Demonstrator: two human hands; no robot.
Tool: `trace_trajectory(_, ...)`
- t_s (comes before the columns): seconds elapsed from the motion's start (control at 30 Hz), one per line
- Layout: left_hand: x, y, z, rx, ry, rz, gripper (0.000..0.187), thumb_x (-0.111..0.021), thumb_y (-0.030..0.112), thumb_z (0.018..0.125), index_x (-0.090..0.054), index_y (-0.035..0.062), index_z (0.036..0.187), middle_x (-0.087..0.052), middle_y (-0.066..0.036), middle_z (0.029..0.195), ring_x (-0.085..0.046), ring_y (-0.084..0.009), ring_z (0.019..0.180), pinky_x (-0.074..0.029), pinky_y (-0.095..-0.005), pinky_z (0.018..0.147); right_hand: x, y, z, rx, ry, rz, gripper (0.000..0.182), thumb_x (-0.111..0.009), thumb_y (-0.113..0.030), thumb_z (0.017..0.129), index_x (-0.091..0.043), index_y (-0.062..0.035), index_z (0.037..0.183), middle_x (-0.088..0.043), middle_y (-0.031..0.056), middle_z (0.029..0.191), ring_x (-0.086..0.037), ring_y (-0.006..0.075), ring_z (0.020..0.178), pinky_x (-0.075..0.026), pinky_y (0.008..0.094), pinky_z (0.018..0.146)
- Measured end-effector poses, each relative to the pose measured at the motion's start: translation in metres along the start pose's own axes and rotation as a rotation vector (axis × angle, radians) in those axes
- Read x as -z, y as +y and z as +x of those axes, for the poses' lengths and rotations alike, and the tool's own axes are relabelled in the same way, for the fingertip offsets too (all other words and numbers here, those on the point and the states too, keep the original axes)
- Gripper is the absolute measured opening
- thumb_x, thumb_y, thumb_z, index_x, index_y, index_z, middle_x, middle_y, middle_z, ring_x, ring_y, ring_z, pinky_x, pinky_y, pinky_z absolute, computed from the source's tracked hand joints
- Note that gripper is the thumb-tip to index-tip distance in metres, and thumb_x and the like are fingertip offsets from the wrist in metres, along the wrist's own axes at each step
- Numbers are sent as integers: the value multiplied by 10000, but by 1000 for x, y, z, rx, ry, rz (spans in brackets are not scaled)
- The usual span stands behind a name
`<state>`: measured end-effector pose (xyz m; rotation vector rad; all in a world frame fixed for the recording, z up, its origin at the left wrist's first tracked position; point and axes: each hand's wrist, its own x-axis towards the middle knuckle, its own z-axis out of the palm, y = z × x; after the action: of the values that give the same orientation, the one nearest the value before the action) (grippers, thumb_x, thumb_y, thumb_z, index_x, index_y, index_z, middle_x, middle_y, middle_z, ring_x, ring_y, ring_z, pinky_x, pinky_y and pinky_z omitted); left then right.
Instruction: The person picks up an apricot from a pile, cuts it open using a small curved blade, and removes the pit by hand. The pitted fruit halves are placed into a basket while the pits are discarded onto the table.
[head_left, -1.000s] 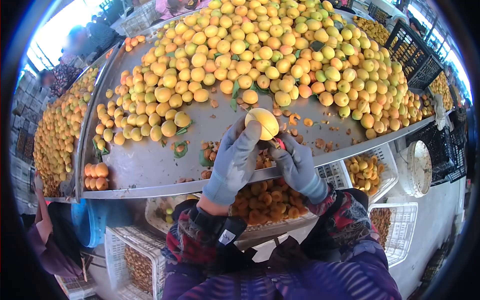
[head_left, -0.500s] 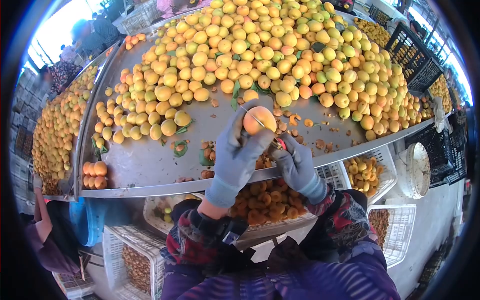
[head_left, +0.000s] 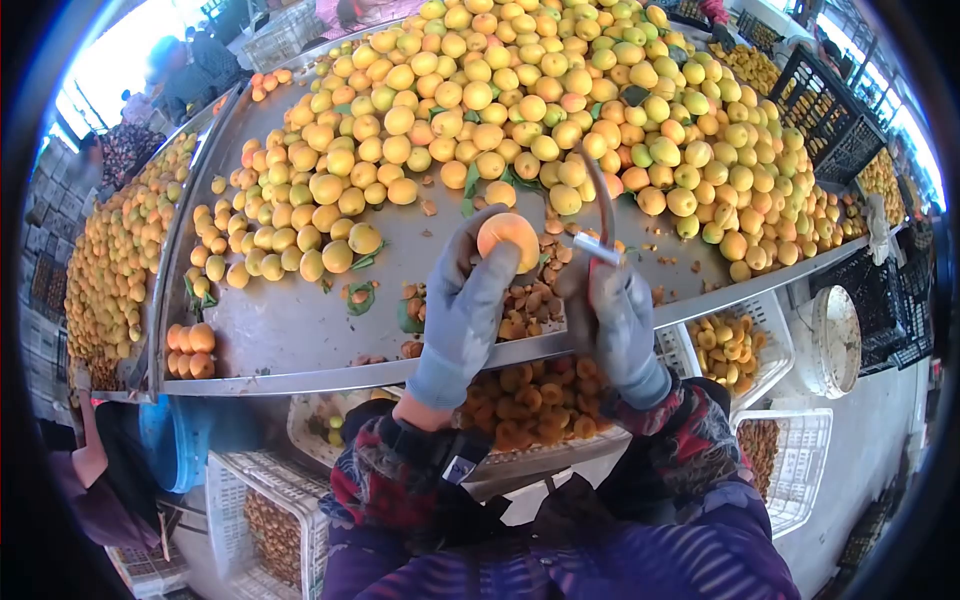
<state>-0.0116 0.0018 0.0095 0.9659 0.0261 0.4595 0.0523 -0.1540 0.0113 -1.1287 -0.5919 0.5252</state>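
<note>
Over the metal table's front edge, my left hand (head_left: 468,305), in a grey glove, grips an orange-yellow apricot (head_left: 506,238) between thumb and fingers. My gloved right hand (head_left: 618,315) is closed around a curved knife (head_left: 604,195), its thin blade pointing up and away from the fruit. A bright metal collar sits at the blade's base; motion blurs the knife and some fingers. Beyond both hands lies a big heap of apricots (head_left: 480,95). Pits and scraps (head_left: 530,300) are scattered on the table (head_left: 270,335) between the hands.
Below the table edge stands a crate of apricot halves (head_left: 540,405). Another crate of halves (head_left: 728,350) and a white bucket (head_left: 832,340) are to the right. A blue bin (head_left: 170,445) and a white crate (head_left: 265,520) are at left. Another person's arm (head_left: 88,440) shows there.
The knife has come away from the apricot and swung upright as my right hand moved right. My left hand still holds the apricot, now slightly further left.
</note>
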Motion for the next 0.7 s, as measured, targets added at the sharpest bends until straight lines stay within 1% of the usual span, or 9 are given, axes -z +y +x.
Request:
trace_trajectory(0.03, -5, 2, -2, 5, -6, 1, 461, -573, 125, 921, -403, -37, 1317, -555, -68, 1181, -559, -110, 1008, -446, -250, 892, 0, -1, 5, 3, 8, 1, 191, -523, -189, 939, -559, -3, 960, -518, -22, 691, -391, 42, 570, -335, 210, 498)
trace_trajectory(0.1, -18, 7, -9, -196, -125, 472, 446, -560, 147, 924, -416, -46, 1300, -565, -115, 1181, -567, -150, 1024, -444, -281, 907, -1, -4, 15, 97, 44, -140, 300, -540, -236, 941, -540, 4, 1121, -543, -5, 887, -432, 41, 700, -376, 180, 607)
trace_trajectory(0.13, -14, 4, -10, -299, -158, 805, 449, -553, 155, 915, -425, -58, 1289, -577, -175, 1158, -582, -239, 1047, -438, -335, 922, 4, 1, 16, 78, -51, -128, 415, -559, -269, 934, -481, -1, 1240, -526, 7, 1032, -447, 50, 839, -395, 190, 738)
trace_trajectory(0.17, -12, -1, -10, -292, -162, 801, 449, -553, 155, 915, -425, -58, 1289, -577, -175, 1158, -582, -239, 1047, -438, -335, 922, 6, 2, 16, 74, -43, -129, 415, -559, -269, 934, -481, -1, 1240, -526, 7, 1032, -447, 50, 839, -395, 190, 738)
trace_trajectory(0.27, -12, -10, -8, -560, -167, 967, 453, -532, 174, 909, -433, -74, 1275, -600, -203, 1097, -593, -360, 1026, -436, -382, 919, 10, 2, 14, 57, -146, -83, 429, -617, -271, 902, -485, -4, 1211, -533, 6, 1008, -469, 75, 899, -414, 241, 801)
trace_trajectory(0.3, -13, -11, -8, -557, -167, 966, 453, -532, 174, 909, -433, -74, 1275, -600, -203, 1097, -593, -360, 1026, -436, -382, 919, 8, -1, 14, 55, -145, -83, 429, -617, -271, 902, -485, -4, 1211, -533, 6, 1008, -469, 75, 899, -414, 241, 801)
trace_trajectory(0.4, -20, -12, -11, -489, -153, 917, 428, -498, 195, 934, -444, -61, 1272, -603, -178, 1094, -600, -287, 1014, -435, -349, 916, 2, -5, 14, 34, -125, -6, 382, -636, -239, 891, -518, -3, 1167, -543, 13, 1012, -481, 67, 906, -420, 239, 802)
trace_trajectory(0.47, -27, -10, -15, -261, -107, 651, 389, -437, 218, 973, -465, -44, 1259, -607, -129, 1083, -585, -192, 988, -436, -309, 902, 2, -3, 14, 99, -72, -141, 311, -658, -177, 875, -558, -1, 1111, -569, 17, 992, -502, 61, 879, -434, 233, 777)
trace_trajectory(0.7, -24, -18, -20, -209, -111, 651, 364, -399, 242, 1004, -502, -27, 1225, -596, -66, 1062, -554, -103, 939, -460, -249, 821, 1, 0, 12, 164, -43, -258, 240, -679, -114, 851, -582, -5, 1042, -588, 9, 900, -519, 59, 793, -451, 226, 706)
